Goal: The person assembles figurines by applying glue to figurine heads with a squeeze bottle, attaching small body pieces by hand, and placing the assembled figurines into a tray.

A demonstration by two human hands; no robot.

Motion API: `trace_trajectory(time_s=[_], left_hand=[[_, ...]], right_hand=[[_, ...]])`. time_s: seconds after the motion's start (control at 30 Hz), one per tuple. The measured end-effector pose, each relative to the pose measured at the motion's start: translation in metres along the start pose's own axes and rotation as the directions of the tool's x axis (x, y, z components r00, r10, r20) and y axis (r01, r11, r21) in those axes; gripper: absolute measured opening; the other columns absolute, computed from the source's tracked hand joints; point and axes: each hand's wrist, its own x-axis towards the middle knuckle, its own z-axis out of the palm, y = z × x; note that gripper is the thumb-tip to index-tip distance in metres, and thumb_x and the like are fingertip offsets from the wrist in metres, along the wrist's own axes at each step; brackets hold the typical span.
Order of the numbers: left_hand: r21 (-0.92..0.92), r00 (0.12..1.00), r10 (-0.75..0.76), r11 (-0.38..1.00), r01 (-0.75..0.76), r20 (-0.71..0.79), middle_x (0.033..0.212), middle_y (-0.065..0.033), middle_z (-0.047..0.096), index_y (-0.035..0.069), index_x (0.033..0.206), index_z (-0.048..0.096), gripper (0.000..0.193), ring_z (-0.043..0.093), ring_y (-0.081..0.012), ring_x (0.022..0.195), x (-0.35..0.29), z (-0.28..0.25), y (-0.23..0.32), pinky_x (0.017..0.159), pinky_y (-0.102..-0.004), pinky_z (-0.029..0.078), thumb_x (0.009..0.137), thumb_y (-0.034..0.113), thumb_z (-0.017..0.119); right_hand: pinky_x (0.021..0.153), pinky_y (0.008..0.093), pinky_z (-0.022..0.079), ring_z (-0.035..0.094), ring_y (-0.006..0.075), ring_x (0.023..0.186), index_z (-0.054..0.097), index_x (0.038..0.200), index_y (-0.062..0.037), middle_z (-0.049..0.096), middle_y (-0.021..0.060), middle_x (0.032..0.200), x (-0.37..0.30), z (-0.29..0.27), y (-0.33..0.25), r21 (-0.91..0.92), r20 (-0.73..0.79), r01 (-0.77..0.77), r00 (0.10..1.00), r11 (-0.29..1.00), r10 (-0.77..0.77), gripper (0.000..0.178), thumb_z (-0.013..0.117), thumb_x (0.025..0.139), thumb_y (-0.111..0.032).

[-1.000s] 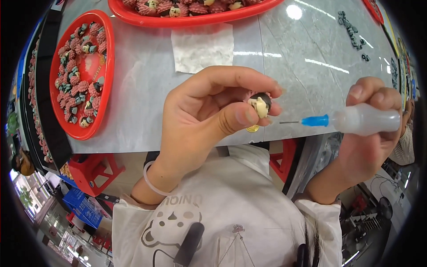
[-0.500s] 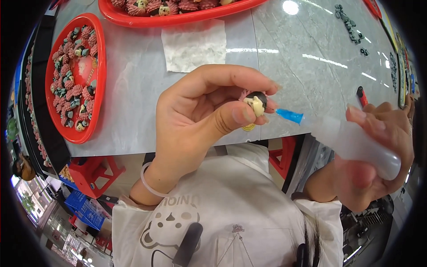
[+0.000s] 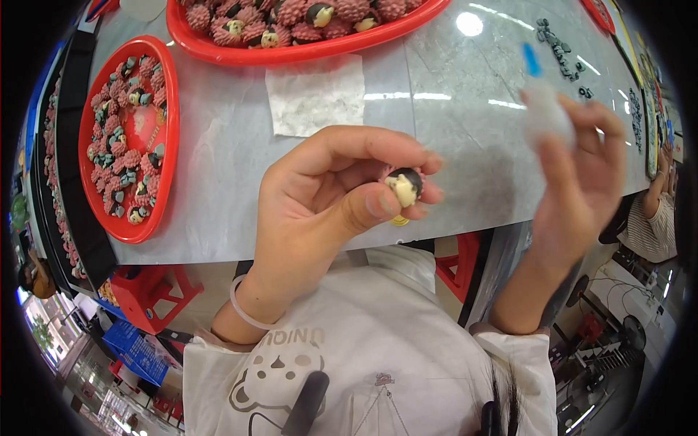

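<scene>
Between the thumb and fingers of my left hand (image 3: 313, 196) sits a small figurine (image 3: 403, 187) with a cream face, a black head and a pink ridged body. Most of its body is hidden by the fingers. My right hand (image 3: 582, 171), raised over the right part of the table, is closed around a translucent squeeze bottle (image 3: 547, 116). A blue needle tip (image 3: 532, 60) on the bottle points up and away from the figurine. Motion blurs the bottle and the right fingers.
A large red tray (image 3: 305, 56) of similar figurines stands at the back. Another red oval tray (image 3: 173, 131), holding several figurine pieces, is at the left. White paper (image 3: 316, 94) lies mid-table. Small dark pieces (image 3: 556, 47) are scattered far right; a red stool (image 3: 149, 298) stands below left.
My right hand has drawn the bottle away from the figurine, up and toward the far right, and its tip now points upward. My left hand still holds the figurine, nearly in place.
</scene>
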Motion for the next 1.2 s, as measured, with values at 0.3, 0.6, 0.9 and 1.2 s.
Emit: trace_trajectory(time_s=[0.3,0.6,0.9,1.2], left_hand=[[-0.019,0.999,0.036,0.999,-0.036,0.002,0.092,-0.0179,0.054,-0.004,0.095,0.048,0.031,0.057,-0.0215,0.079,-0.003,-0.006,-0.004,0.064,-0.028,0.048,0.077,0.019,0.06],[0.039,1.0,0.0,0.999,0.0,-0.001,0.09,-0.0137,0.051,0.0,0.093,0.048,0.03,0.056,-0.0177,0.075,0.0,0.001,-0.001,0.061,-0.0227,0.046,0.077,0.022,0.06],[-0.058,1.0,0.011,0.998,-0.01,0.017,0.092,-0.0165,0.054,-0.004,0.095,0.05,0.03,0.057,-0.0203,0.079,0.0,-0.003,-0.003,0.065,-0.0269,0.048,0.077,0.018,0.06],[0.033,1.0,0.005,0.999,-0.005,0.022,0.097,-0.0138,0.049,0.002,0.096,0.047,0.037,0.055,-0.0154,0.074,0.0,0.001,-0.002,0.061,-0.0196,0.045,0.076,0.03,0.06]], right_hand=[[0.076,0.0255,0.04,0.052,0.014,0.085,0.051,0.093,-0.0005,0.055,0.0089,0.093,0.011,0.012,0.012,-0.275,0.281,0.031,0.959,0.961,0.05,0.031,0.061,0.065,0.006],[0.064,0.02,0.039,0.048,0.0092,0.07,0.059,0.087,0.0,0.056,0.0028,0.08,0.058,-0.065,0.053,-0.751,0.075,0.076,0.997,0.656,-0.03,0.014,0.055,0.074,-0.001],[0.057,0.0217,0.044,0.052,0.0142,0.068,0.054,0.096,0.0036,0.053,0.0142,0.093,0.009,-0.048,0.006,0.371,0.232,-0.269,0.954,0.889,0.192,0.023,0.057,0.077,-0.008],[0.045,0.0151,0.04,0.05,0.0109,0.06,0.048,0.088,-0.001,0.046,0.0123,0.088,-0.015,0.006,-0.008,0.535,0.414,-0.553,0.83,0.639,0.372,0.027,0.065,0.073,-0.017]])
